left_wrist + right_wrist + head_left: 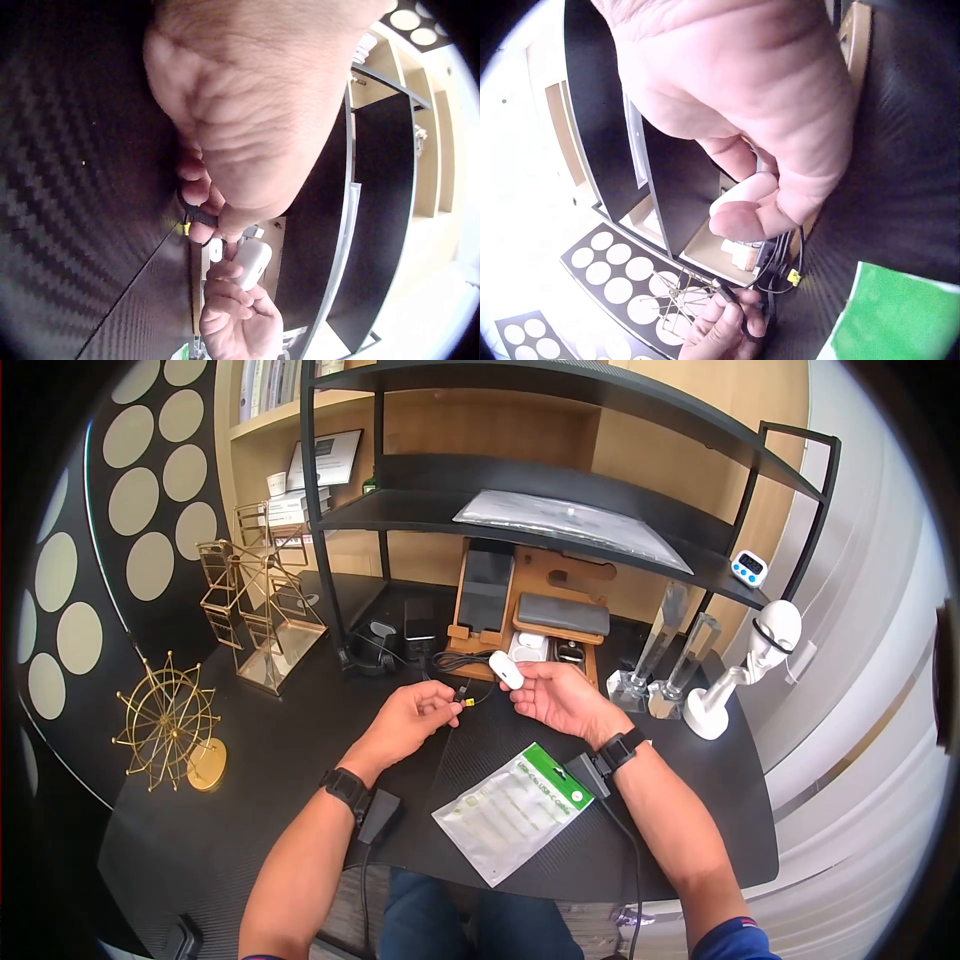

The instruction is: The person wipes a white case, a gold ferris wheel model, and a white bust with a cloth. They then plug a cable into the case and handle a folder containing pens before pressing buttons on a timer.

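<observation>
My left hand (pixel 408 722) pinches the end of a black cable, its connector (pixel 724 291) pointing up between thumb and finger in the right wrist view. A yellow tag (pixel 468 702) hangs on the cable just beside those fingertips. My right hand (pixel 562 698) grips a small white rounded case (pixel 506 670) between thumb and fingers. In the left wrist view the case (pixel 255 264) is close beyond the left fingers, with the right hand (pixel 241 327) behind it. Case and connector are apart.
A plastic pouch (pixel 515 815) with a green top lies near the front edge. Behind the hands stand a wooden stand (pixel 484 595), a coiled cable (pixel 462 661) and a black shelf (pixel 415 510). Gold wheel models (pixel 168 710) are left; crystal pieces (pixel 662 645) and a white figure (pixel 708 712) right.
</observation>
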The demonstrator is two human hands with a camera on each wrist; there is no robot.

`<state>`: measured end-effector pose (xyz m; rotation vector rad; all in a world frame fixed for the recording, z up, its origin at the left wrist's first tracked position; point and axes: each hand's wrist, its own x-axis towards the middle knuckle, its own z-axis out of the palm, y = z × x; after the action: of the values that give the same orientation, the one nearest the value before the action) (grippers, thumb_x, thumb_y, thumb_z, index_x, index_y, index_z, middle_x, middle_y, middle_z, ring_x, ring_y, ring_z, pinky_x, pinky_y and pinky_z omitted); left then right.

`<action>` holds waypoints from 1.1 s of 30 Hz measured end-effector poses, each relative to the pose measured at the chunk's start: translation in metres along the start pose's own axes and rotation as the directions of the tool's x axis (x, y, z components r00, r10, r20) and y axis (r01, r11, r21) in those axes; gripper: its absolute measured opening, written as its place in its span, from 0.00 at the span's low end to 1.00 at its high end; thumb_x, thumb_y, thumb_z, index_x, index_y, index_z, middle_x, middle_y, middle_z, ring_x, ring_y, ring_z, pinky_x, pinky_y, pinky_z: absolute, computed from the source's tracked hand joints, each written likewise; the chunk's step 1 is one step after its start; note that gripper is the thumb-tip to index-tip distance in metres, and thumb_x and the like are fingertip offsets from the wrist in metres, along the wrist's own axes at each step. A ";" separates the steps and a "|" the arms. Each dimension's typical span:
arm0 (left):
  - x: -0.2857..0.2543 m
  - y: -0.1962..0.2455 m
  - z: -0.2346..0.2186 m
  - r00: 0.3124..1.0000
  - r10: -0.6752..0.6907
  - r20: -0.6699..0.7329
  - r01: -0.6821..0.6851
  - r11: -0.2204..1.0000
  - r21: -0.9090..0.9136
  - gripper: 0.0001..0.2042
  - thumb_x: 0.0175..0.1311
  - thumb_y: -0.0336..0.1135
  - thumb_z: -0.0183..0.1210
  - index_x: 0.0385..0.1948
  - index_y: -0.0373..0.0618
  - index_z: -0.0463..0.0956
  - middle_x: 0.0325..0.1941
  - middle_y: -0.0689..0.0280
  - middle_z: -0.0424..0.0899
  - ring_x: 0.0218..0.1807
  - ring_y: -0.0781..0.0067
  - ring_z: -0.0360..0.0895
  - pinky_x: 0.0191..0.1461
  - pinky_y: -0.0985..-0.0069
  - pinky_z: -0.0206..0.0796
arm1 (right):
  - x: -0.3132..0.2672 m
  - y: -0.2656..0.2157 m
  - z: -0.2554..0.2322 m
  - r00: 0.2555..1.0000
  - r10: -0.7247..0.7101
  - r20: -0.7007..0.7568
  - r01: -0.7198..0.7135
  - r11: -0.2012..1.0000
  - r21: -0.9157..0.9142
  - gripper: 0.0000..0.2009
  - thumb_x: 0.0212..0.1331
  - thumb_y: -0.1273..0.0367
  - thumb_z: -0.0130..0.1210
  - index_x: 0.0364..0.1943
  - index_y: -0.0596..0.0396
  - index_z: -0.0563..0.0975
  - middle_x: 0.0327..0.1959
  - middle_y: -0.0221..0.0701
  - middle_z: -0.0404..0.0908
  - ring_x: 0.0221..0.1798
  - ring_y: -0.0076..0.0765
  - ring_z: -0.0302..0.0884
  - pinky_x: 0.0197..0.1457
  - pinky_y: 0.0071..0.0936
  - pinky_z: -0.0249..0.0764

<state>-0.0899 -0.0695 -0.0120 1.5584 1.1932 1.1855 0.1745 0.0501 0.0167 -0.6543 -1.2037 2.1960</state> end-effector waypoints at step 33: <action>0.000 -0.005 0.011 0.992 0.032 -0.123 0.003 0.962 0.272 0.13 0.73 0.41 0.67 0.48 0.41 0.89 0.21 0.78 0.75 0.25 0.89 0.65 0.30 0.78 0.59 | -0.001 0.017 0.014 0.999 0.031 0.023 -0.025 0.974 -0.225 0.12 0.76 0.70 0.61 0.58 0.58 0.80 0.46 0.27 0.85 0.44 0.20 0.84 0.50 0.19 0.82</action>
<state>-0.0805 -0.0695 -0.0192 1.7144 1.4812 1.1827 0.1624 0.0333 0.0094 -0.7383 -1.4794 2.1155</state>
